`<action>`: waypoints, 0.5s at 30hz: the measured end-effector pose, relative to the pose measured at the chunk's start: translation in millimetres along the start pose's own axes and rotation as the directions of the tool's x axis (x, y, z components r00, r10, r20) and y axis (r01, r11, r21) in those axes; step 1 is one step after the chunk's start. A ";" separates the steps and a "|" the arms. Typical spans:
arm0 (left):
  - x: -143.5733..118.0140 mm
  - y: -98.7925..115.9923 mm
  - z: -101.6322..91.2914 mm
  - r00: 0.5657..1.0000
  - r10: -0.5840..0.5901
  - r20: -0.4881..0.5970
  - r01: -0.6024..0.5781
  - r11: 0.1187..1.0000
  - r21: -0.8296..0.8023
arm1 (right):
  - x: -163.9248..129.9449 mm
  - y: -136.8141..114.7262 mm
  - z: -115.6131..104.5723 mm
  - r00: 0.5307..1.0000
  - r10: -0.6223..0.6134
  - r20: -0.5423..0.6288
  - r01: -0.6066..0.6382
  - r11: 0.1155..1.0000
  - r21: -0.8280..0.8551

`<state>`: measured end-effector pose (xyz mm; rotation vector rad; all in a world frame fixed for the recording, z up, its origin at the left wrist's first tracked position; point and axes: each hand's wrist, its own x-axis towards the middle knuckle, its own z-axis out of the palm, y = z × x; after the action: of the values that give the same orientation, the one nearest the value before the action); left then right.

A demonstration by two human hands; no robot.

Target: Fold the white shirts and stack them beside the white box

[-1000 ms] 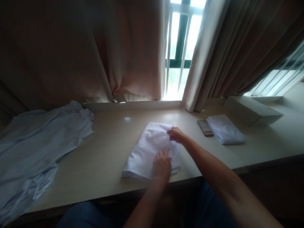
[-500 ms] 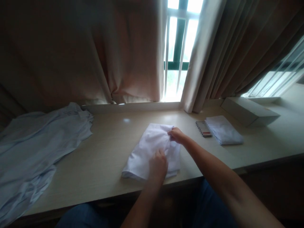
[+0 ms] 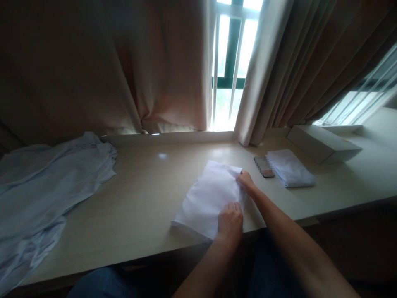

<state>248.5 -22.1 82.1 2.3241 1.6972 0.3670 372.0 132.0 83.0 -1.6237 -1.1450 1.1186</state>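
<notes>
A partly folded white garment [image 3: 206, 194] lies on the pale wooden tabletop close to the front edge. Along its right side, my left hand [image 3: 230, 220] is closed on the near part of the cloth, knuckles up. Farther back, my right hand [image 3: 246, 181] pinches the far right corner area of the same cloth. Both hands' fingertips are partly hidden by the fabric and the knuckles. Whether the garment is a shirt or a coat I cannot tell.
Loose white clothes [image 3: 56, 194] are heaped on the left. To the right lie a blurred-out flat object [image 3: 264, 167] and a neatly folded white garment [image 3: 290, 169], with a long pale box [image 3: 324, 142] behind. Curtains [image 3: 173, 74] hang at the back.
Both hands have moved right, carrying the right edge of the cloth with them. The garment has shifted right, and its top looks flatter and smoother.
</notes>
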 end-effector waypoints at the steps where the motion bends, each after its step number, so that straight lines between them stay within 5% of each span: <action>1: -3.6 1.8 10.3 1.000 -0.013 -0.016 0.013 1.000 0.012 | 0.4 7.1 -0.6 0.999 -0.001 -0.037 0.001 1.000 0.004; 4: -12.6 2.2 27.8 0.993 -0.067 -0.099 0.074 0.995 0.063 | 3.0 18.0 0.1 0.996 0.001 -0.087 0.003 0.999 0.047; 8: -17.1 -18.5 26.7 0.987 -0.048 -0.152 0.069 0.988 0.137 | 4.9 16.7 0.1 0.993 0.034 -0.112 -0.021 0.993 0.117; 15: -15.0 -111.5 -29.2 0.979 -0.088 -0.182 0.131 0.962 0.239 | -18.6 13.0 6.6 0.984 0.179 -0.013 -0.162 0.916 0.367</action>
<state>134.6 -2.0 71.1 2.4155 2.0532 0.3574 365.0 111.9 72.6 -1.4647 -0.7202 1.3110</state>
